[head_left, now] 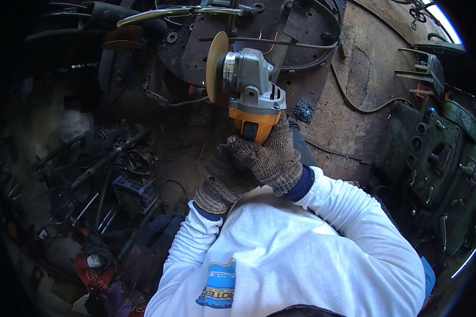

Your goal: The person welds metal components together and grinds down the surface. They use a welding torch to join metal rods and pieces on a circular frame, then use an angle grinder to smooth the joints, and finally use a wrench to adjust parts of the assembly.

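I find the angle grinder [255, 87] at centre, its disc [216, 67] facing left, presumably clear of the torso. Right hand [274, 158] wraps its body, fingers curled; left hand [222, 180] adjoins, fingers' state indeterminable.

Rear body of the grinder [253, 79] is hidden behind the gloved right grip [274, 162] and left grip [223, 182], left fingertips unclear, dark item [304, 311] cut off at lower edge, clutter [92, 169] at left too dim to sort, right side of green machine [438, 164] lost in darkness.
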`<state>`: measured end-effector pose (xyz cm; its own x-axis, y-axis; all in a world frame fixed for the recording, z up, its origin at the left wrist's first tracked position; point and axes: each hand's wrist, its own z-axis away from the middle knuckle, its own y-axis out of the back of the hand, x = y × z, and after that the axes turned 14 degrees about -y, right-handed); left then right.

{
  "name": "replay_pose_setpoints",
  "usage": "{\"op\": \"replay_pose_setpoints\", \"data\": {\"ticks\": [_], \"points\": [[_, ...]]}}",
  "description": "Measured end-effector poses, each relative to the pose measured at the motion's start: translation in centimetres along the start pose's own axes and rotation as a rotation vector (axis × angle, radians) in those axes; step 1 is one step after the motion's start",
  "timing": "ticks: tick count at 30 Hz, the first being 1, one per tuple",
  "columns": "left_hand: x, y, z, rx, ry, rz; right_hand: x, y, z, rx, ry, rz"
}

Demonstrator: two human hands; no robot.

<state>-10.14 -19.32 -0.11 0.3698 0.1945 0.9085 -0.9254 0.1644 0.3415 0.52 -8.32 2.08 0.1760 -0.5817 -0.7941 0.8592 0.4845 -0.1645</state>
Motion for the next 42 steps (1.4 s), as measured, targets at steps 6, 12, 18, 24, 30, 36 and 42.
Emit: {"op": "replay_pose_setpoints", "data": {"ticks": [6,12,18,24,30,36,42], "points": [[-1.2,-0.7,0.5,0.042,0.076,0.263,0.0,-0.1,0.0,0.022,0.015,0.046],[-0.3,-0.3,0.4,-0.079,0.028,-0.093,0.6,0.0,-0.1,0.055,0.133,0.118],[-0.3,-1.3,0.6,0.257,0.325,1.258,0.4,-0.1,-0.2,0.016,0.046,0.03],[-2.6,-2.1,1.4,0.042,0.114,0.86,0.2,-0.2,-0.2,0.002,0.014,0.005],[-1.2,-1.7,1.0,0.014,0.037,0.264,0.9,0.2,0.4,0.025,0.028,0.064],[-0.8,-2.0,1.0,0.06,-0.015,0.262,0.5,0.4,0.8,0.014,0.064,0.077],[-0.1,-1.6,0.0,0.165,0.066,0.969,1.6,0.4,0.2,0.0,0.027,0.107]]}}
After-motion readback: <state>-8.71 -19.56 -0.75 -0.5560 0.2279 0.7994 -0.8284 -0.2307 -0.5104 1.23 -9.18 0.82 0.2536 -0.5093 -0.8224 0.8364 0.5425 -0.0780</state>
